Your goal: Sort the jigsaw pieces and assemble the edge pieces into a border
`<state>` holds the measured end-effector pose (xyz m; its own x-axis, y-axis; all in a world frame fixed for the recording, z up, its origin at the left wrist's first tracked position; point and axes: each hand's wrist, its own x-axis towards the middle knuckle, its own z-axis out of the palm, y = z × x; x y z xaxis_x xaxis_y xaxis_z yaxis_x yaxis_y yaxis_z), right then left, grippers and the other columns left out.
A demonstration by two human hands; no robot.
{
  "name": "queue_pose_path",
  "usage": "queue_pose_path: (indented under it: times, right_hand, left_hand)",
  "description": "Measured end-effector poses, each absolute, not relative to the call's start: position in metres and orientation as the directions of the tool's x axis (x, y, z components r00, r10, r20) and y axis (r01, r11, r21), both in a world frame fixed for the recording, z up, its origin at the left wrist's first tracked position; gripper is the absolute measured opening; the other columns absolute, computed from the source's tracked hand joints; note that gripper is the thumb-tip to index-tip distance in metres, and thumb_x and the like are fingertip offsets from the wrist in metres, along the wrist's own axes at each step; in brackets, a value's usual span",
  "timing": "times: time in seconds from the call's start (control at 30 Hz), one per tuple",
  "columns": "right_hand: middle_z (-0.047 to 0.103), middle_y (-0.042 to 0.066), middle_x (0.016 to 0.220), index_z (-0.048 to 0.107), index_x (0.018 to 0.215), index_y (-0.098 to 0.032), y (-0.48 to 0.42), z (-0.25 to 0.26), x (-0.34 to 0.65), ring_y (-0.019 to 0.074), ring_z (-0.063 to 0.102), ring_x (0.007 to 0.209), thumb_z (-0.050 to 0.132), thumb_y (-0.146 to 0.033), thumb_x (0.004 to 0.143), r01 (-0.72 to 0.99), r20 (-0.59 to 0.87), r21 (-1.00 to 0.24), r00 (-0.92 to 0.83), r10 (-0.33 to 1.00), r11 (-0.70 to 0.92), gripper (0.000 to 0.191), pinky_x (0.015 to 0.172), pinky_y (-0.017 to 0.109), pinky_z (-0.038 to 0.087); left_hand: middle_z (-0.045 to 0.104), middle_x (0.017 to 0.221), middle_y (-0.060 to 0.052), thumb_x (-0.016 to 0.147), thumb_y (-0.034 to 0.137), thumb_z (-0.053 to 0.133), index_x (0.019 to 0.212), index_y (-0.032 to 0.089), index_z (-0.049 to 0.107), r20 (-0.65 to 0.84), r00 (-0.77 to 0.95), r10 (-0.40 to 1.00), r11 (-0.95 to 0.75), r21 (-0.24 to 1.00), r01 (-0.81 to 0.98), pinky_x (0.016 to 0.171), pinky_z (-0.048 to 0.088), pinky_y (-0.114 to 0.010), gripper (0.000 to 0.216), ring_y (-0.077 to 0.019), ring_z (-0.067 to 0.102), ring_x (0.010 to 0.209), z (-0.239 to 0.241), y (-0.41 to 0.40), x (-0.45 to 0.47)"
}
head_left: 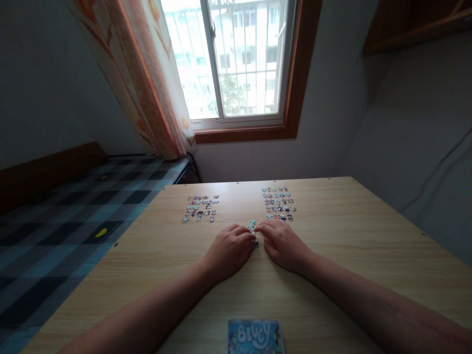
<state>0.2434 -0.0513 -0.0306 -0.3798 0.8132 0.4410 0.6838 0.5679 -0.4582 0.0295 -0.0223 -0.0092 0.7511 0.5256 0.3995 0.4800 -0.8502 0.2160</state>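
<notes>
Between my two hands, near the middle of the table, lies a small strip of light-blue jigsaw puzzle pieces (252, 225), partly covered by fingers. My left hand (230, 250) has its fingers curled together at the strip's left side, touching the pieces. From the right, my right hand (282, 244) meets the strip with thumb and fingers drawn in. A darker blue puzzle piece (255, 244) shows just below the fingertips. What exactly each hand pinches is too small and hidden to make out fully.
Loose puzzle pieces lie in rows at the left (199, 209) and right (279, 202) of the wooden table (332, 305). A blue box marked "Bluey" (255, 337) sits at the near edge. Left stands a bed with a checked cover (110, 196); behind is a window (247, 59).
</notes>
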Motion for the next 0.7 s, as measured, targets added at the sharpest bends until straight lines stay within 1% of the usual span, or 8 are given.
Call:
queue_pose_path:
  times: [0.13,0.23,0.33,0.47,0.57,0.7]
  right_hand:
    - [0.071,0.006,0.115,0.069,0.109,-0.024,-0.052,-0.029,0.244,0.0246,0.060,0.114,0.054,-0.003,0.081,0.672,0.488,-0.456,-0.359,0.795,0.583,0.038,0.109,0.049,0.040]
    - [0.072,0.005,0.112,0.072,0.098,-0.025,-0.054,-0.027,0.246,0.0252,0.059,0.115,0.057,-0.004,0.082,0.670,0.534,-0.414,-0.369,0.761,0.616,0.030,0.107,0.049,0.041]
    - [0.073,0.004,0.107,0.073,0.091,-0.026,-0.056,-0.026,0.246,0.0248,0.060,0.111,0.059,-0.006,0.083,0.671,0.538,-0.372,-0.407,0.738,0.641,0.025,0.107,0.050,0.040]
    - [0.073,0.003,0.104,0.073,0.094,-0.027,-0.060,-0.022,0.245,0.0249,0.059,0.105,0.063,-0.012,0.084,0.687,0.498,-0.330,-0.455,0.738,0.647,0.021,0.109,0.052,0.036]
    - [0.073,0.004,0.103,0.073,0.098,-0.026,-0.062,-0.020,0.244,0.0248,0.059,0.102,0.065,-0.020,0.087,0.711,0.491,-0.324,-0.437,0.754,0.624,0.015,0.106,0.051,0.038]
    - [0.073,0.005,0.101,0.073,0.096,-0.025,-0.062,-0.022,0.244,0.0253,0.059,0.101,0.069,-0.030,0.088,0.740,0.481,-0.317,-0.414,0.773,0.593,0.010,0.105,0.052,0.037]
  left_hand:
    - [0.074,0.105,-0.007,0.094,0.020,0.055,0.106,0.019,0.069,0.428,0.708,0.561,-0.827,0.252,0.503,0.087,0.055,-0.039,0.019,-0.0222,0.065,0.095,-0.008,-0.022,0.028]
    - [0.074,0.104,-0.007,0.093,0.018,0.054,0.106,0.020,0.071,0.432,0.691,0.580,-0.813,0.257,0.522,0.088,0.055,-0.039,0.021,-0.0220,0.065,0.095,-0.007,-0.022,0.027]
    - [0.074,0.103,-0.007,0.092,0.016,0.054,0.104,0.021,0.073,0.421,0.703,0.574,-0.818,0.242,0.522,0.087,0.055,-0.039,0.023,-0.0217,0.064,0.095,-0.007,-0.021,0.027]
    - [0.074,0.104,-0.006,0.092,0.015,0.055,0.103,0.021,0.074,0.409,0.713,0.570,-0.820,0.236,0.521,0.088,0.054,-0.040,0.023,-0.0224,0.064,0.094,-0.008,-0.022,0.027]
    - [0.073,0.104,-0.006,0.091,0.015,0.055,0.103,0.021,0.074,0.407,0.715,0.568,-0.822,0.239,0.517,0.089,0.054,-0.041,0.023,-0.0229,0.063,0.095,-0.008,-0.022,0.028]
    - [0.072,0.107,-0.008,0.087,0.013,0.057,0.107,0.021,0.073,0.408,0.712,0.571,-0.820,0.249,0.515,0.092,0.054,-0.042,0.026,-0.0237,0.062,0.099,-0.009,-0.022,0.028]
